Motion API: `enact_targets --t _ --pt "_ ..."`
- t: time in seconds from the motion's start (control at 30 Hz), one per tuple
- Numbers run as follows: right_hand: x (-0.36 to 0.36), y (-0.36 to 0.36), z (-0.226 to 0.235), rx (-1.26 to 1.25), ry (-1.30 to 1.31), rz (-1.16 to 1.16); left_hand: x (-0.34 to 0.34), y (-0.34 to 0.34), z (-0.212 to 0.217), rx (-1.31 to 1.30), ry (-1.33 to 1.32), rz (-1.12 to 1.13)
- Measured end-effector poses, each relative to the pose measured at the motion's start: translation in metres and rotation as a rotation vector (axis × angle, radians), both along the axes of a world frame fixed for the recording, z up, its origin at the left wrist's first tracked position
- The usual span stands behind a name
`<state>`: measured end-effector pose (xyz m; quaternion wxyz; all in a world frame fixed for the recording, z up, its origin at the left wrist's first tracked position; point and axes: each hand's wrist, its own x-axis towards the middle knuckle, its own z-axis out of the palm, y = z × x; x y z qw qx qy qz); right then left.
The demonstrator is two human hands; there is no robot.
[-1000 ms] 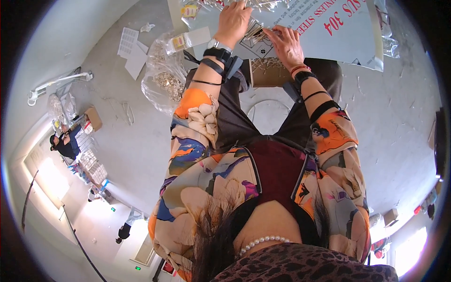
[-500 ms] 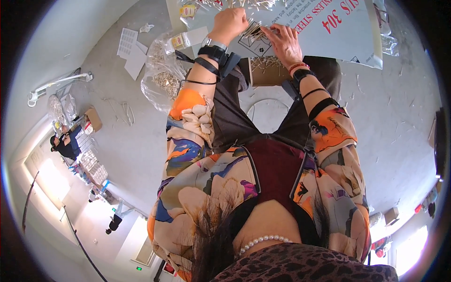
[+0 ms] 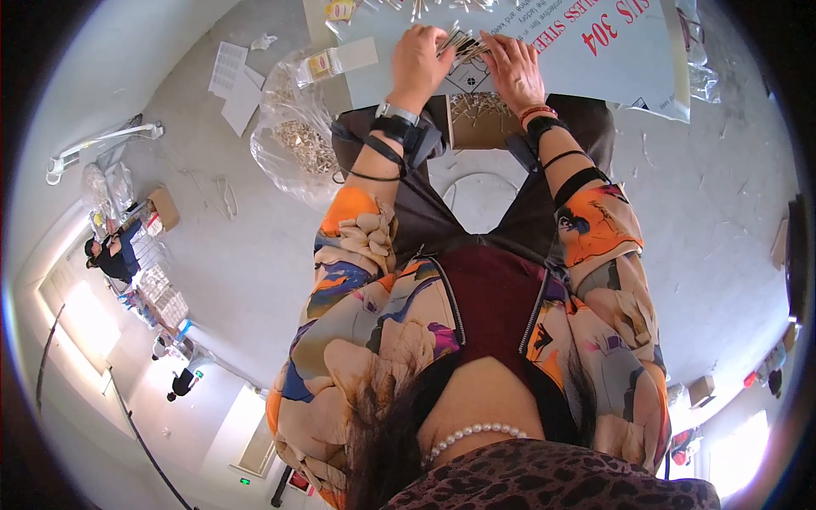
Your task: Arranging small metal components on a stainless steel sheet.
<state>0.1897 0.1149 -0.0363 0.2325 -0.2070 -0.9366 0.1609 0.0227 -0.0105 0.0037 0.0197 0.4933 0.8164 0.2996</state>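
Note:
A loose bundle of cotton swabs (image 3: 461,42) sits between my two hands over the table (image 3: 612,64), which is covered in pale printed film. My left hand (image 3: 418,68) has its fingers curled against the bundle's left side. From the right, my right hand (image 3: 515,72) presses its fingers along the stick ends, thumb side partly hidden. More swabs lie spread at the table's far edge. A small yellow-and-white pack (image 3: 323,65) lies left of my left hand, beside a blank white card (image 3: 358,53).
An open cardboard box (image 3: 487,134) with loose swabs stands below the table edge, between my knees. To the left, a clear plastic bag (image 3: 297,144) holds many swabs. White sheets (image 3: 240,100) and stray sticks lie on the floor. Other people (image 3: 116,253) are farther off at left.
My left hand has come down and right from the far swabs to the bundle, its fingers now meeting it. My right hand has shifted slightly and stays at the bundle.

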Motion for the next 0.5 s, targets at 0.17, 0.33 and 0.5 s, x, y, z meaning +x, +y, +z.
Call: enact_targets --t 0.17,0.33,0.5 --pt "0.0 -0.002 0.001 -0.025 -0.002 0.004 0.027 -0.006 -0.002 0.014 -0.033 -0.012" --pt "-0.003 -0.001 -0.001 -0.015 -0.019 0.001 0.024 -0.003 -0.009 0.01 -0.028 0.054" --pt "-0.002 -0.001 0.0 -0.015 -0.019 0.003 0.016 -0.006 -0.013 0.024 -0.033 0.065"
